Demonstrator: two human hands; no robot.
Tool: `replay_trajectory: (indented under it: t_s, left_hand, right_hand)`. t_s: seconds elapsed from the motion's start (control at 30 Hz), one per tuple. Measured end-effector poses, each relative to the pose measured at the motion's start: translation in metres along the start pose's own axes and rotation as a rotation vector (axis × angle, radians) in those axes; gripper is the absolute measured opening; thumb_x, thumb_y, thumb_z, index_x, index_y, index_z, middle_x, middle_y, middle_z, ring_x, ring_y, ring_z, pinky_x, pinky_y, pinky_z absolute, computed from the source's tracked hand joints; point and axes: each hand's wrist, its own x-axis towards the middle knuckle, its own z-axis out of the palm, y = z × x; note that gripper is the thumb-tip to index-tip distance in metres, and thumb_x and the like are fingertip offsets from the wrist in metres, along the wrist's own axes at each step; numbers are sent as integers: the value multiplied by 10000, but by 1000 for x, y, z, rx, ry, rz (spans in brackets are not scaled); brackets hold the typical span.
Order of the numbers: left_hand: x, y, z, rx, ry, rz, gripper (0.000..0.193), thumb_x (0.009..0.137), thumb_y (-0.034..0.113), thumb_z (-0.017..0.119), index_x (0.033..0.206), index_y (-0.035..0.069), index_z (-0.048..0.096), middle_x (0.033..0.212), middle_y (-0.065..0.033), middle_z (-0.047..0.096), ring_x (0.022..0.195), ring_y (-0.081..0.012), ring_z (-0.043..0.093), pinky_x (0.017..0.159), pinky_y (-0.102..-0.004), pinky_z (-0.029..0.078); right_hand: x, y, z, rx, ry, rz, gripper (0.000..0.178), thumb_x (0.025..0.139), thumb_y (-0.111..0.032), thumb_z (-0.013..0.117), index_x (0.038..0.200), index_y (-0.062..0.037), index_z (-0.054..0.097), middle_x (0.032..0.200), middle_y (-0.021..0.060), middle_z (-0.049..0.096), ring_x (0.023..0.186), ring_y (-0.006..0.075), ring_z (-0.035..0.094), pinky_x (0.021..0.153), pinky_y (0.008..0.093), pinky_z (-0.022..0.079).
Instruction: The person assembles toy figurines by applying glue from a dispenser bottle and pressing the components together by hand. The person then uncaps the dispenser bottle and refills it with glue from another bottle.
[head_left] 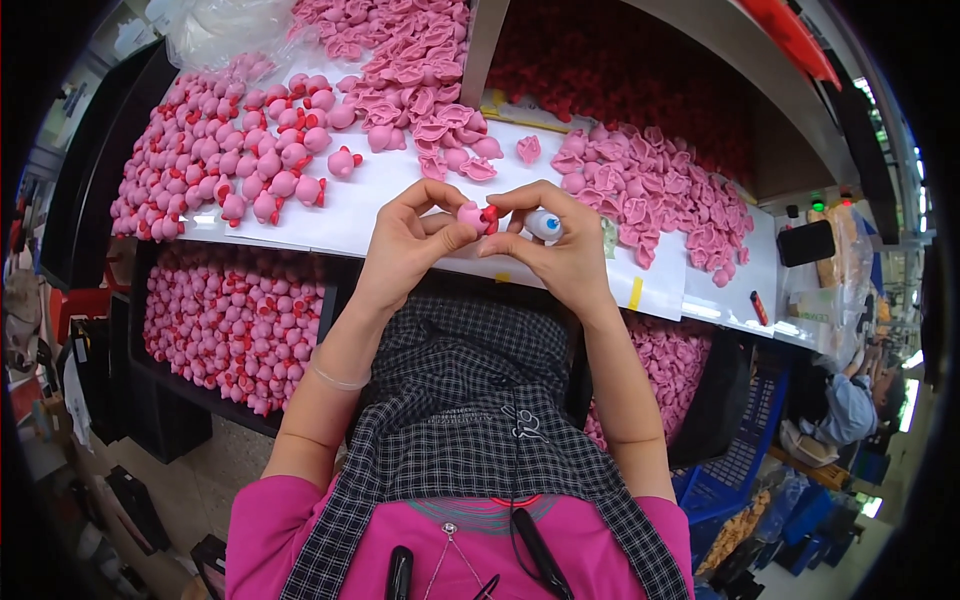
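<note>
In front of my chest, my left hand (415, 240) pinches a small round pink toy part (469, 213) between thumb and fingers. My right hand (565, 250) grips a small red piece (490, 217) with thumb and forefinger, against the pink part's right side. A small white bottle with a blue tip (543, 224) is tucked in the same right hand. On the white tabletop (385, 205) beyond, a pink ball with red bits (344, 162) lies left of my hands. One loose pink shell (528, 150) lies just past them.
Pink balls with red bits (245, 160) cover the table's left. Folded pink shells (410, 70) are heaped behind, and more shells (650, 180) lie right. An open drawer (235, 330) of pink balls sits below left. A dark phone-like object (806, 243) stands at the right edge.
</note>
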Motion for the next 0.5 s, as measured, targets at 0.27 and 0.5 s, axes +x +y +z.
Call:
replay_trajectory:
  t_s: [0.27,0.5]
  left_hand:
    - [-2,-6,5,-66,51,13,223,892,17,722,1064,-10,582,944,-71,684,866,-122,692,793,-242,571]
    - [7,-13,9,130,88,108,262,863,37,751,1077,0,605,961,-62,695,903,-137,677,838,-280,547]
  right_hand:
    - [-9,-4,12,-64,78,-21,393,759,-5,833,1124,2,688,909,33,707,773,82,637,696,222,517]
    - [-11,0,1,-170,-4,1,467,769,-7,818,1200,18,640,1024,70,694,886,100,635,768,238,525]
